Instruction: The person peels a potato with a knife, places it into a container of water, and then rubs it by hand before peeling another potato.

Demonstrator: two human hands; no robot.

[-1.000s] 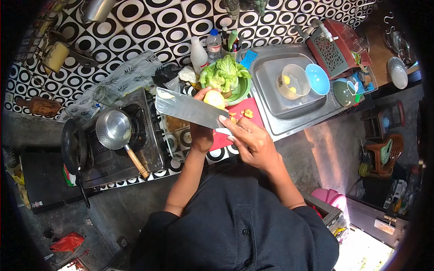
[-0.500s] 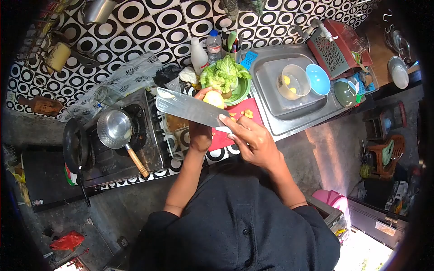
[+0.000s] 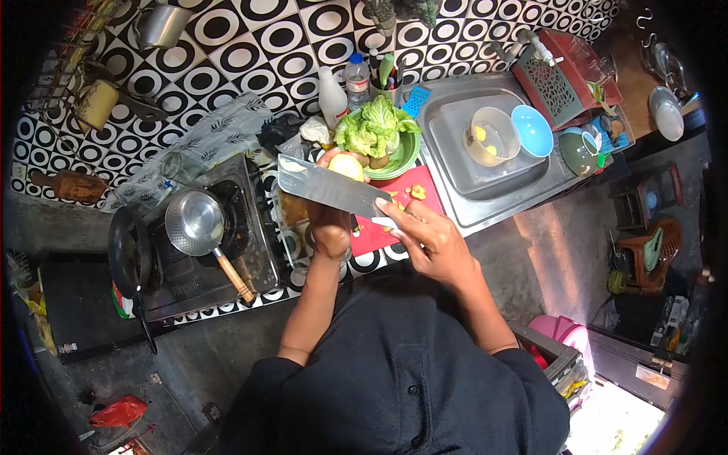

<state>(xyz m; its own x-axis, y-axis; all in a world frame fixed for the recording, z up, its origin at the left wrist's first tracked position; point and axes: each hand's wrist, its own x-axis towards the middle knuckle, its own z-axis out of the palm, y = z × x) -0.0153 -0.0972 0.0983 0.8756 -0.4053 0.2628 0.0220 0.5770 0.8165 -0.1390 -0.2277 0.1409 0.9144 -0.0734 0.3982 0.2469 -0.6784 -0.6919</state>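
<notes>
My left hand (image 3: pixel 331 231) is closed around a pale yellow, peeled potato (image 3: pixel 346 166), partly hidden behind the blade. In my right hand (image 3: pixel 434 243) is a large kitchen knife (image 3: pixel 326 188), its broad blade pointing left across the potato and over my left fingers. Under my hands lies a red cutting board (image 3: pixel 409 203), with yellow-brown peelings (image 3: pixel 416 192) on it. Just beyond the potato stands a green bowl (image 3: pixel 410 154) holding leafy greens (image 3: pixel 373 127) and brown, round potatoes.
To the right, the sink (image 3: pixel 444 171) holds a clear tub (image 3: pixel 485 155) with yellow pieces inside and a blue bowl (image 3: pixel 532 130). On the left are a stove (image 3: pixel 178 277), a saucepan (image 3: pixel 193 221) and a black frying pan (image 3: pixel 129 250). Bottles (image 3: pixel 357 78) stand by the tiled wall.
The knife and potato sit slightly further right and lower in the view. My grip on both looks the same, and the whole scene has shifted a little.
</notes>
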